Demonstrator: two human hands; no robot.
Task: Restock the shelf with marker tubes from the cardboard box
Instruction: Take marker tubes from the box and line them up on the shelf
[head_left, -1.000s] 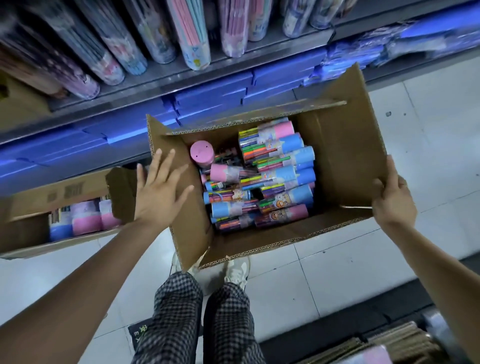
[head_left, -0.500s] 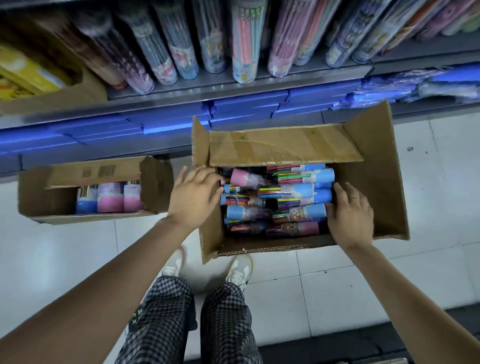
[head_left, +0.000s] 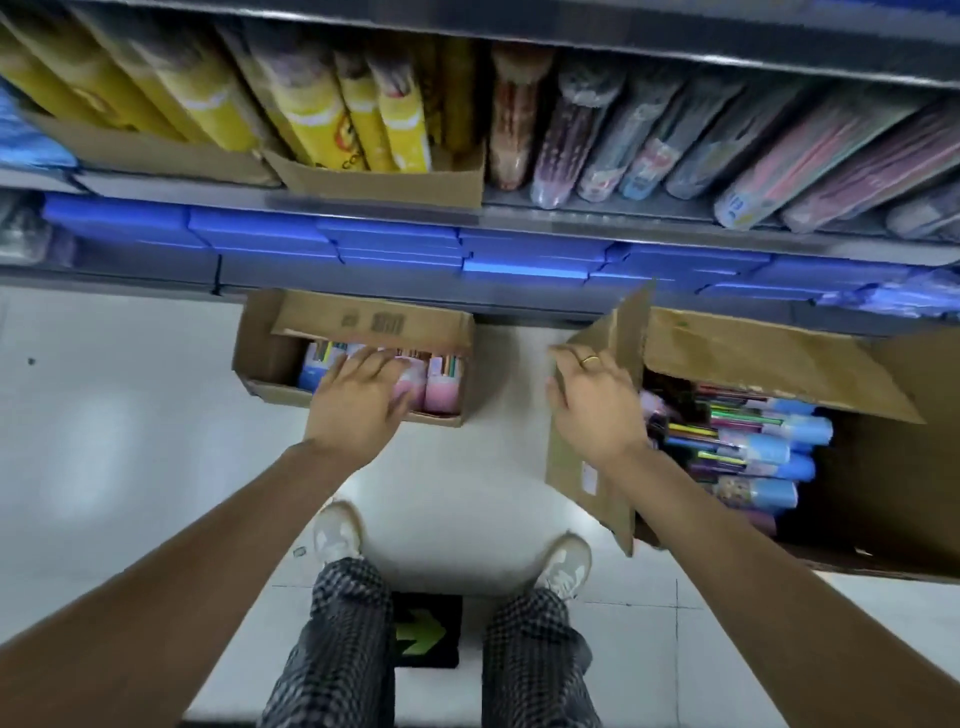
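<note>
While floor-set: two boxes (head_left: 358, 358), two hands (head_left: 358, 400).

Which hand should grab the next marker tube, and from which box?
Left. The left hand already lies over the tubes in the small box, fingers spread on a pink-based tube. The right hand is on the big box's flap, beside its tubes.

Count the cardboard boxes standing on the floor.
2. A small box sits left, under the left hand; a big box sits right, its flap under the right hand. More may be out of view.
</note>
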